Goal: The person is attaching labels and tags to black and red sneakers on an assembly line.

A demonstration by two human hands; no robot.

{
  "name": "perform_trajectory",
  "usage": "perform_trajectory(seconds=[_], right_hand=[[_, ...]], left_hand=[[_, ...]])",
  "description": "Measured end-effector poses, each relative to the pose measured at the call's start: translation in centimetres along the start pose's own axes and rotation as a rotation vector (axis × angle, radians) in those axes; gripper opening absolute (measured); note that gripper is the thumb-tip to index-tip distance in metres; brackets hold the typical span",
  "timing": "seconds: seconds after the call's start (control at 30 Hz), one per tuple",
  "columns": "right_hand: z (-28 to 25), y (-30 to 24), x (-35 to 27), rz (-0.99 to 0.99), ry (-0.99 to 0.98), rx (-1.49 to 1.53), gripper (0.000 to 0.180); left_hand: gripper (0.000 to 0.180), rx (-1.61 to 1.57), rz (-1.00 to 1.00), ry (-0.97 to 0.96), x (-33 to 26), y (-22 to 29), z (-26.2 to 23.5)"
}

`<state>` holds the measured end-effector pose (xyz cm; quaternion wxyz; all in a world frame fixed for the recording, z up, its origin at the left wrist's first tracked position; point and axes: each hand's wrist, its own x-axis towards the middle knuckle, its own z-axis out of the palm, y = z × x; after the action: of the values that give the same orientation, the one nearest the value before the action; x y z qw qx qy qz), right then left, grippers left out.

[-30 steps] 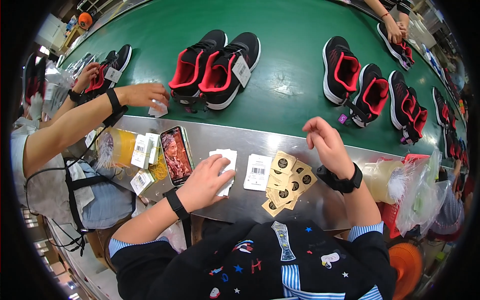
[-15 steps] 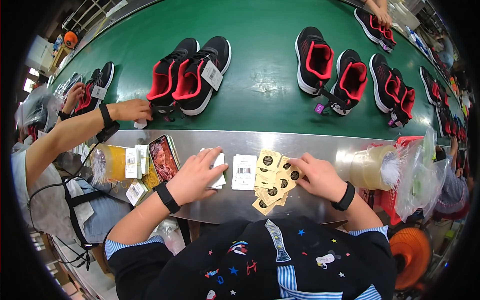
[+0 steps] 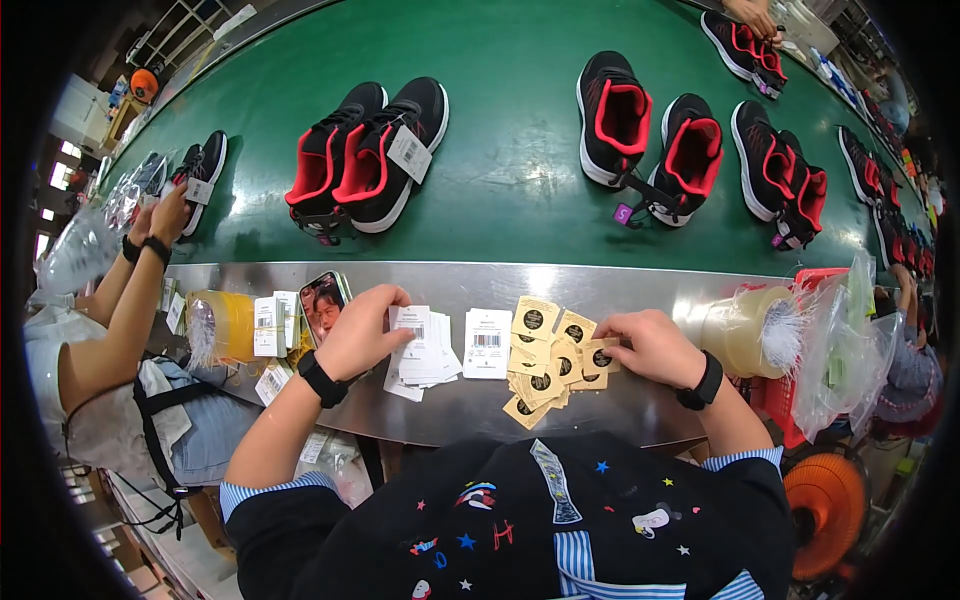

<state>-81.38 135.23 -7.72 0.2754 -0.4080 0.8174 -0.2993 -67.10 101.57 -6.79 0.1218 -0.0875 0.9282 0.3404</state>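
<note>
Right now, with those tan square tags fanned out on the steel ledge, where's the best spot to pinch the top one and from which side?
Probably pinch the top tan tag by its free upper corner, coming from the left with the left hand. The tags overlap in a loose fan, and the right hand already covers their right edge, so only the upper left cards lie clear.

The left hand (image 3: 362, 330) covers part of the white labels (image 3: 425, 347); the right hand (image 3: 650, 346) hides some tan tags (image 3: 545, 365).
</note>
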Motion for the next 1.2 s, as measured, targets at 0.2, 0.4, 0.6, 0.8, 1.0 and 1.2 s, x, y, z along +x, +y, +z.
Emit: perform_trajectory(seconds=[0.2,0.4,0.6,0.8,1.0,1.2], right_hand=[[-0.6,1.0,-0.6,-0.078,-0.022,-0.039,0.010],[-1.5,0.2,-1.1,0.243,0.033,0.727,0.009],[0.7,-3.9,0.5,-0.034,0.471,1.173,0.006],[3.2,-3.9,0.4,-0.033,0.607,1.228,0.009],[0.4,-1.8,-0.6,-0.060,0.557,0.976,0.024],[-1.1,-2.9,0.1,-0.119,0.551,0.722,0.029]], left_hand=[[0.020,-0.035,0.008,0.048,0.3,-0.4,-0.2],[0.013,-0.949,-0.016,-0.102,1.6,4.8,-0.2],[0.016,-1.304,0.147,-0.069,4.3,12.5,5.9],[0.015,-1.388,0.116,0.043,5.4,14.0,8.5],[0.015,-1.227,0.164,0.221,5.5,13.7,8.5],[0.012,-0.926,0.224,0.347,5.6,14.0,8.6]])
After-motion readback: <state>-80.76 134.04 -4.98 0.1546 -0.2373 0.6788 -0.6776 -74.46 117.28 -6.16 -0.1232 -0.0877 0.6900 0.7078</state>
